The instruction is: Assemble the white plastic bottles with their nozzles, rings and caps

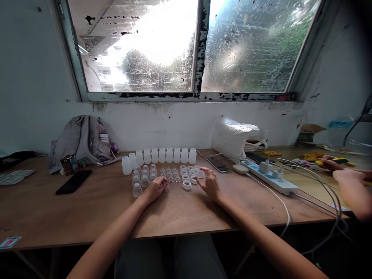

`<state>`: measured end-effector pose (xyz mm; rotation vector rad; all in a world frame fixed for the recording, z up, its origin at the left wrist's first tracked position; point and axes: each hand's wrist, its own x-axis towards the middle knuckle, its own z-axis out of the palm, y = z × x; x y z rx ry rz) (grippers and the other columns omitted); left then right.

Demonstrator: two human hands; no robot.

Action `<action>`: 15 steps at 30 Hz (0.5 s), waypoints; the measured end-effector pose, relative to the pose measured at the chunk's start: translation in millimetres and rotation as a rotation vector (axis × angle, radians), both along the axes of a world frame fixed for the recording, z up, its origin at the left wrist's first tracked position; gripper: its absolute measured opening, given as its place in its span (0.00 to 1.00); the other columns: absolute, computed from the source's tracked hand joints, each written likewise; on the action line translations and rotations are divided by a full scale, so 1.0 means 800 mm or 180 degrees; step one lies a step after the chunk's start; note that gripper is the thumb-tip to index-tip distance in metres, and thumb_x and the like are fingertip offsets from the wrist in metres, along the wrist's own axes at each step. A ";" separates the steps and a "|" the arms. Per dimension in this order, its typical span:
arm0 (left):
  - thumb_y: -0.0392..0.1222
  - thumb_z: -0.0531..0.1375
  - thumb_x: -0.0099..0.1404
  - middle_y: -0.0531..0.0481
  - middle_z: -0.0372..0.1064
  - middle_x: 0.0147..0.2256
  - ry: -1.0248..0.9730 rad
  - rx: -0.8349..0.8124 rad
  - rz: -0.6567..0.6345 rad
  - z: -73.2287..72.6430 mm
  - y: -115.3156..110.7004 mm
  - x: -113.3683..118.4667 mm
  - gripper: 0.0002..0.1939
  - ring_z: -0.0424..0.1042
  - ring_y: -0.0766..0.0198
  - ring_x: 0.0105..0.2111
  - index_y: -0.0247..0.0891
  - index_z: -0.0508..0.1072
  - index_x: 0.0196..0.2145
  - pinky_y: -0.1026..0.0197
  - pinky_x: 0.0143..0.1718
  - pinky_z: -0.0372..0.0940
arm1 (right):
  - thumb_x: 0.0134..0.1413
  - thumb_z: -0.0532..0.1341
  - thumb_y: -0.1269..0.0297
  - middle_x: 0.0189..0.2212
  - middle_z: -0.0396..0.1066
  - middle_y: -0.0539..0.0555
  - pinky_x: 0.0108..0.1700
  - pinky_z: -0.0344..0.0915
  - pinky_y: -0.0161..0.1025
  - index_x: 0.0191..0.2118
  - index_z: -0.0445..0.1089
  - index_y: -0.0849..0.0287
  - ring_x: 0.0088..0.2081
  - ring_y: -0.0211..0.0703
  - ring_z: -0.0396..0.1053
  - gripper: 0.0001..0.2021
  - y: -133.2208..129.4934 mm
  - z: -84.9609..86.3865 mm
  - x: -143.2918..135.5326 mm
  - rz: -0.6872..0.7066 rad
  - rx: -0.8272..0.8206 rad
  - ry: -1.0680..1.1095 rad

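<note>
Left hand (157, 188) and right hand (210, 183) at a brown wooden table (101, 215)

My left hand rests at the front of the small, clear, pointed plastic teats (175, 176), its fingers bent close together; whether they grasp one, I cannot tell. My right hand lies at the right edge of the cluster of round, translucent white plastic rings (186, 188), thumb and fingers curved beside the rightmost one; whether they grip it, I cannot tell. The teats sit between the rings and the clear, tapered plastic cups (145, 180), which stand in rows just left of them. Behind all three runs a line of waisted, frosted-white plastic bottles (162, 155)
</note>
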<state>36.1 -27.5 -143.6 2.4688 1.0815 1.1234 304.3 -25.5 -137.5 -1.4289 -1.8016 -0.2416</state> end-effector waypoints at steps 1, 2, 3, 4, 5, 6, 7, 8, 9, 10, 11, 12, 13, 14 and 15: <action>0.40 0.51 0.61 0.50 0.67 0.31 -0.0026 0.0027 0.0013 0.001 0.000 0.000 0.07 0.67 0.65 0.31 0.38 0.67 0.32 0.63 0.35 0.63 | 0.49 0.55 0.61 0.43 0.64 0.60 0.50 0.52 0.44 0.46 0.58 0.62 0.47 0.49 0.59 0.18 -0.001 0.004 -0.014 0.0324 0.0140 -0.0022; 0.41 0.51 0.61 0.51 0.67 0.29 -0.0062 0.0058 0.0040 0.001 0.000 0.000 0.07 0.67 0.65 0.30 0.38 0.67 0.31 0.63 0.34 0.63 | 0.49 0.55 0.61 0.42 0.64 0.60 0.49 0.54 0.44 0.46 0.58 0.62 0.46 0.48 0.60 0.18 -0.002 0.008 -0.030 0.0591 0.0215 0.0024; 0.42 0.51 0.61 0.51 0.66 0.29 -0.0114 0.0096 0.0089 0.001 0.000 -0.001 0.07 0.66 0.66 0.29 0.38 0.66 0.31 0.63 0.33 0.63 | 0.48 0.55 0.62 0.41 0.64 0.59 0.47 0.57 0.43 0.46 0.57 0.62 0.44 0.47 0.62 0.18 -0.002 0.009 -0.047 0.0826 0.0219 0.0112; 0.42 0.50 0.62 0.51 0.66 0.29 -0.0184 0.0143 0.0158 0.001 0.000 -0.002 0.08 0.66 0.66 0.28 0.38 0.66 0.32 0.63 0.33 0.63 | 0.48 0.56 0.62 0.41 0.64 0.59 0.44 0.60 0.41 0.47 0.56 0.62 0.41 0.45 0.63 0.19 -0.002 0.009 -0.065 0.1045 0.0141 0.0188; 0.43 0.49 0.63 0.51 0.65 0.29 -0.0269 0.0198 0.0242 0.001 -0.001 -0.002 0.08 0.66 0.66 0.28 0.38 0.65 0.33 0.63 0.32 0.62 | 0.48 0.56 0.62 0.40 0.65 0.58 0.40 0.62 0.40 0.47 0.56 0.61 0.37 0.43 0.65 0.19 -0.002 0.007 -0.081 0.1143 0.0049 0.0326; 0.43 0.48 0.63 0.51 0.65 0.30 -0.0360 0.0259 0.0327 0.001 -0.001 -0.003 0.09 0.66 0.67 0.28 0.38 0.64 0.34 0.63 0.32 0.62 | 0.48 0.56 0.62 0.40 0.65 0.57 0.38 0.63 0.39 0.48 0.56 0.61 0.34 0.42 0.65 0.20 -0.002 0.003 -0.095 0.1160 -0.0071 0.0456; 0.43 0.47 0.64 0.51 0.64 0.30 -0.0447 0.0321 0.0397 0.001 -0.001 -0.004 0.09 0.65 0.67 0.29 0.37 0.63 0.35 0.63 0.33 0.62 | 0.47 0.57 0.63 0.39 0.66 0.57 0.36 0.63 0.38 0.48 0.55 0.61 0.32 0.40 0.65 0.20 -0.003 -0.002 -0.106 0.1135 -0.0173 0.0572; 0.43 0.47 0.64 0.50 0.63 0.31 -0.0521 0.0379 0.0440 0.001 -0.002 -0.004 0.09 0.65 0.67 0.29 0.38 0.63 0.35 0.63 0.33 0.63 | 0.47 0.58 0.63 0.38 0.66 0.56 0.35 0.64 0.38 0.47 0.56 0.61 0.30 0.39 0.66 0.21 -0.004 -0.008 -0.114 0.1156 -0.0287 0.0623; 0.43 0.47 0.64 0.50 0.63 0.32 -0.0577 0.0431 0.0449 0.000 -0.002 -0.004 0.08 0.65 0.67 0.30 0.38 0.62 0.35 0.64 0.33 0.63 | 0.46 0.58 0.63 0.37 0.67 0.56 0.34 0.64 0.37 0.47 0.57 0.61 0.29 0.39 0.66 0.20 -0.005 -0.013 -0.119 0.1226 -0.0409 0.0605; 0.43 0.47 0.64 0.51 0.62 0.33 -0.0616 0.0474 0.0430 0.000 -0.002 -0.004 0.08 0.66 0.68 0.31 0.38 0.62 0.35 0.64 0.33 0.63 | 0.45 0.59 0.63 0.36 0.67 0.56 0.34 0.64 0.37 0.46 0.58 0.61 0.29 0.39 0.66 0.20 -0.006 -0.018 -0.122 0.1301 -0.0494 0.0554; 0.43 0.48 0.64 0.51 0.62 0.33 -0.0641 0.0509 0.0391 0.000 -0.002 -0.003 0.08 0.66 0.68 0.32 0.38 0.62 0.34 0.65 0.33 0.64 | 0.45 0.59 0.63 0.36 0.67 0.56 0.34 0.64 0.37 0.45 0.59 0.62 0.30 0.39 0.66 0.20 -0.008 -0.022 -0.122 0.1385 -0.0544 0.0474; 0.44 0.49 0.63 0.51 0.62 0.33 -0.0654 0.0536 0.0344 -0.001 -0.001 -0.002 0.07 0.66 0.68 0.33 0.39 0.62 0.34 0.65 0.34 0.64 | 0.44 0.59 0.64 0.36 0.67 0.56 0.35 0.64 0.38 0.45 0.60 0.61 0.31 0.40 0.66 0.20 -0.009 -0.024 -0.122 0.1459 -0.0551 0.0392; 0.44 0.49 0.63 0.51 0.62 0.34 -0.0657 0.0554 0.0297 -0.001 -0.001 -0.001 0.07 0.66 0.68 0.33 0.39 0.62 0.34 0.66 0.34 0.64 | 0.44 0.59 0.64 0.37 0.67 0.57 0.37 0.64 0.38 0.45 0.60 0.61 0.33 0.41 0.66 0.20 -0.011 -0.026 -0.121 0.1509 -0.0519 0.0329; 0.44 0.50 0.63 0.51 0.62 0.34 -0.0654 0.0565 0.0260 -0.002 0.000 0.000 0.07 0.66 0.68 0.34 0.39 0.63 0.33 0.66 0.34 0.64 | 0.44 0.59 0.65 0.38 0.66 0.57 0.38 0.64 0.39 0.46 0.60 0.61 0.35 0.42 0.66 0.20 -0.011 -0.026 -0.120 0.1532 -0.0461 0.0296; 0.44 0.50 0.62 0.51 0.62 0.34 -0.0646 0.0568 0.0237 -0.003 0.000 0.001 0.07 0.66 0.68 0.34 0.39 0.63 0.33 0.66 0.34 0.64 | 0.44 0.59 0.66 0.39 0.66 0.57 0.39 0.64 0.39 0.46 0.59 0.61 0.37 0.43 0.66 0.20 -0.011 -0.026 -0.119 0.1536 -0.0402 0.0288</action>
